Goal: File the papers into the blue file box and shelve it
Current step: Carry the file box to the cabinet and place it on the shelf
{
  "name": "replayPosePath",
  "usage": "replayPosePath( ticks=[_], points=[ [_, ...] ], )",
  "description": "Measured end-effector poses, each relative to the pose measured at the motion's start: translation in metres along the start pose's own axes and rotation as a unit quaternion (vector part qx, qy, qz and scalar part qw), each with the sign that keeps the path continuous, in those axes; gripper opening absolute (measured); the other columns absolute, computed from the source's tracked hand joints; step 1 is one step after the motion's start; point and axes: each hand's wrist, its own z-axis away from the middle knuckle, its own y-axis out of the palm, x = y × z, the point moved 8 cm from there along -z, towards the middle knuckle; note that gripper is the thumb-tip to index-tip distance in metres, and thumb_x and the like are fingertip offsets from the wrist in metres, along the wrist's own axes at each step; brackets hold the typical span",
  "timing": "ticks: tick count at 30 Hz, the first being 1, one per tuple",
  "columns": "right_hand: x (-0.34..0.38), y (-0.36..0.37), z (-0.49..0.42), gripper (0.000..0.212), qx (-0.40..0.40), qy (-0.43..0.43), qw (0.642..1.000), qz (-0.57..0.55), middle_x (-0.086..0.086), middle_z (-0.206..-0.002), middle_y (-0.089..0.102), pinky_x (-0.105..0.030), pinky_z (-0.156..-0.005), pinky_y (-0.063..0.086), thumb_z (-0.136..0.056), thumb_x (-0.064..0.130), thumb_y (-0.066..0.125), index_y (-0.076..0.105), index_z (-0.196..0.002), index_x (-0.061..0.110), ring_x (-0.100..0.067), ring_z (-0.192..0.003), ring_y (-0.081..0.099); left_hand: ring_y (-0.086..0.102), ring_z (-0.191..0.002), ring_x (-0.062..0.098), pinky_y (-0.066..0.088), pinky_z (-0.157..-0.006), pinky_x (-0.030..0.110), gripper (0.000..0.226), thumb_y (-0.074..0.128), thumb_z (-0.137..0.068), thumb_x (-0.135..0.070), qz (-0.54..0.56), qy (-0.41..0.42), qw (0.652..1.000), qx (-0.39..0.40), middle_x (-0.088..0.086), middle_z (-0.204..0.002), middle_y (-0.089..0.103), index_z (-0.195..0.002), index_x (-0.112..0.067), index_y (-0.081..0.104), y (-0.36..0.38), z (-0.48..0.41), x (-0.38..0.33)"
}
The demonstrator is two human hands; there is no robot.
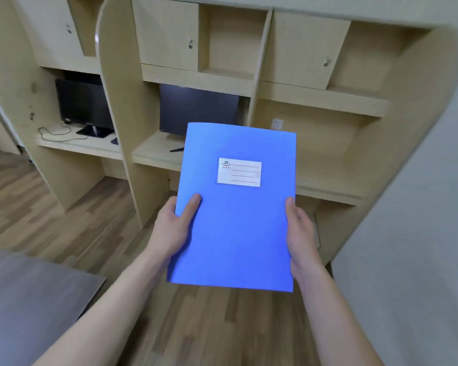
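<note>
Both hands grip the blue file box [236,207], one on each long edge, at its lower half. Left hand [173,228]: thumb lies flat across the front face near the left edge, the other fingers wrapped behind and out of sight. Right hand [300,233]: thumb pressed along the right edge, fingers likewise hidden behind. Both hands closed firmly on the box; nothing else held.

The box is closed, held in the air with its front face toward the camera, top edge tilted away. A white label [239,172] with red ruled lines sits on the upper middle of the face. No papers visible outside the box.

Beyond the top edge of the box stands a pale wooden shelf unit [315,101] with desk bays. Upper row: closed cabinet doors alternating with open cubbies. The bay just right of the box has open shelves; a white wall socket [276,124] shows on its back panel, just above the box's top right corner. Middle bay: a dark monitor [196,109] on the desk surface, partly covered by the box's top left corner. Left bay: a second monitor [83,104] with a loose cable [54,132] at the desk's left end.

Wood floor [72,220] below. Grey tabletop [29,294] at lower left, well apart from the box.
</note>
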Motion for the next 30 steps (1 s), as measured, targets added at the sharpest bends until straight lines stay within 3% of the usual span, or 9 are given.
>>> replayPosePath(
  ticks=[5, 8, 15, 19, 22, 30],
  points=[
    [0.039, -0.073, -0.041, 0.052, -0.052, -0.042, 0.998, -0.013, 0.0, -0.117, 0.082, -0.056, -0.109, 0.054, -0.099, 0.063, 0.058, 0.073, -0.113, 0.016, -0.029, -0.118, 0.075, 0.081, -0.093, 0.019, 0.065, -0.086, 0.044, 0.047, 0.065, -0.093, -0.065, 0.012, 0.029, 0.998, 0.056, -0.009, -0.104, 0.082, -0.111, -0.022, 0.067, 0.092, -0.022, -0.035],
    [0.059, -0.106, -0.072, 0.046, -0.067, -0.059, 0.996, -0.012, 0.014, -0.115, 0.082, -0.052, -0.112, 0.054, -0.1, 0.064, 0.056, 0.076, -0.113, 0.024, -0.019, -0.12, 0.074, 0.082, -0.092, 0.017, 0.066, -0.084, 0.043, 0.046, 0.064, -0.094, -0.064, 0.026, 0.035, 0.995, 0.092, -0.01, -0.105, 0.083, -0.116, -0.024, 0.069, 0.146, -0.047, -0.05],
    [0.11, -0.162, -0.192, 0.064, -0.119, -0.087, 0.989, -0.001, 0.008, -0.121, 0.081, -0.057, -0.112, 0.053, -0.083, 0.08, 0.06, 0.076, -0.115, 0.027, -0.025, -0.122, 0.073, 0.083, -0.084, 0.013, 0.063, -0.064, 0.029, 0.039, 0.062, -0.096, -0.061, 0.066, 0.053, 0.986, 0.146, -0.012, -0.102, 0.084, -0.117, -0.029, 0.067, 0.27, -0.141, -0.087],
    [0.15, -0.18, -0.273, 0.056, -0.138, -0.099, 0.985, 0.008, 0.001, -0.117, 0.083, -0.062, -0.107, 0.055, -0.091, 0.072, 0.06, 0.077, -0.11, 0.022, -0.032, -0.119, 0.075, 0.082, -0.096, 0.021, 0.066, -0.081, 0.043, 0.051, 0.064, -0.093, -0.064, 0.082, 0.055, 0.982, 0.162, -0.006, -0.112, 0.082, -0.122, -0.022, 0.065, 0.335, -0.217, -0.112],
    [0.174, -0.187, -0.32, 0.05, -0.138, -0.108, 0.985, 0.004, -0.003, -0.115, 0.083, -0.066, -0.104, 0.055, -0.094, 0.069, 0.06, 0.076, -0.103, 0.023, -0.037, -0.118, 0.075, 0.081, -0.099, 0.02, 0.065, -0.085, 0.045, 0.05, 0.065, -0.092, -0.065, 0.092, 0.064, 0.979, 0.172, -0.007, -0.114, 0.081, -0.121, -0.024, 0.065, 0.371, -0.262, -0.131],
    [0.209, -0.213, -0.44, 0.048, -0.151, -0.106, 0.983, -0.012, 0.01, -0.115, 0.083, -0.054, -0.106, 0.058, -0.1, 0.065, 0.055, 0.073, -0.119, 0.025, -0.02, -0.113, 0.078, 0.081, -0.089, 0.01, 0.063, -0.069, 0.028, 0.049, 0.064, -0.093, -0.062, 0.079, 0.096, 0.975, 0.182, -0.012, -0.108, 0.081, -0.122, -0.023, 0.064, 0.463, -0.355, -0.178]
  ],
)
